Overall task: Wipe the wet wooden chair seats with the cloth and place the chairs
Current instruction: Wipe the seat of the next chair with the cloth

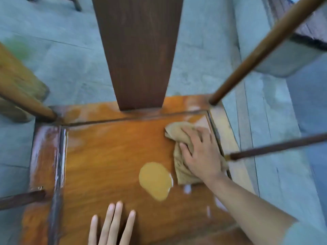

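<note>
Right hand (201, 152) wiping the wet chair seat (113, 156) with the cloth (178, 137).

The seat's back slat (139, 50) points away from the person. The orange-brown wood is glossy, with a pale puddle (154, 180) just left of the right hand. That hand presses the bunched tan cloth, fingers curled on it; the left hand (111, 225) lies flat, fingers straight.

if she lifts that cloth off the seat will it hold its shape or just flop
Probably flop: the cloth lies crumpled in soft folds under the right hand, bunched around the fingers. It may also feel heavier and cling a little, since the chair seat shows a wet sheen and a puddle beside it. It should not slide freely while pressed.
</note>
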`<state>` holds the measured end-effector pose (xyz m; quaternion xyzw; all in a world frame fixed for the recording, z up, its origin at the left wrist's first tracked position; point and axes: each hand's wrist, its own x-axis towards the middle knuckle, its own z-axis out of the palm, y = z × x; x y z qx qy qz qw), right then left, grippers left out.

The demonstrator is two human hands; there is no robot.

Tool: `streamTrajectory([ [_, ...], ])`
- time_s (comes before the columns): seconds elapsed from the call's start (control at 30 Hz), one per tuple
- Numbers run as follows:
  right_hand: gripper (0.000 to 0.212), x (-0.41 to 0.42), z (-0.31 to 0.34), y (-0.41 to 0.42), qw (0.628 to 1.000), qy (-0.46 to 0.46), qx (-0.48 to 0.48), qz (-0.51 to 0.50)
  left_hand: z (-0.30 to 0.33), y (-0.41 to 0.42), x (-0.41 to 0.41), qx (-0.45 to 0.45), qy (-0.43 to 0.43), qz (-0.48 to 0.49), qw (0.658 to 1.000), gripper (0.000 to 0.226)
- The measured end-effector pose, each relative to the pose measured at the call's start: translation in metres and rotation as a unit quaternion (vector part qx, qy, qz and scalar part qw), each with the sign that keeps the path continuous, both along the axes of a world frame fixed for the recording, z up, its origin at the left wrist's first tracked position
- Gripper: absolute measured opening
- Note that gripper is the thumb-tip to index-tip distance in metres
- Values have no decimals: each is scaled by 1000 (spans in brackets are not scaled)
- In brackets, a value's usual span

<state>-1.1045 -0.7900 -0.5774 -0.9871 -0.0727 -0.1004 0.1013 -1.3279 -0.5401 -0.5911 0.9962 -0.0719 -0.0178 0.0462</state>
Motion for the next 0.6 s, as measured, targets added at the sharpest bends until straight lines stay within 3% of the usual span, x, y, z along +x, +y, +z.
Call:
streamTrajectory([
  [0.07, 44, 36, 0, -21, 999, 10, 41, -6, -3, -3, -5, 12, 2, 13, 1000, 58],
  [0.13, 42, 72, 2, -15, 991, -8, 40, -130, 2, 1, -7, 19, 13, 11, 1000, 66],
  [0.2, 43, 91, 1, 5, 987, -8, 36, -158, 9, 3, -2, 0, 18, 27, 999, 66],
  [0.3, 44, 65, -3, 1, 998, -5, 26, 60, 9, 4, -3, 6, 42, 30, 999, 79],
  [0.37, 50, 49, 2, -21, 965, 57, 47, 253, 12, 2, -4, 0, 50, 94, 994, 75],
  [0.4, 53, 57, 5, -32, 951, 90, 53, 292, 15, -2, -4, -1, 54, 137, 989, 74],
  [0.43, 55, 72, 7, -38, 956, 105, 55, 269, 15, -4, -4, -7, 64, 175, 982, 74],
  [0.5, 53, 113, 8, -28, 988, 83, 76, 104, 14, -3, -6, -23, 73, 217, 973, 78],
  [0.57, 50, 152, 9, -6, 990, 75, 92, -78, 9, -1, -4, -35, 76, 218, 972, 80],
  [0.6, 49, 163, 8, 10, 986, 78, 83, -119, 7, 0, -5, -38, 70, 217, 973, 80],
])
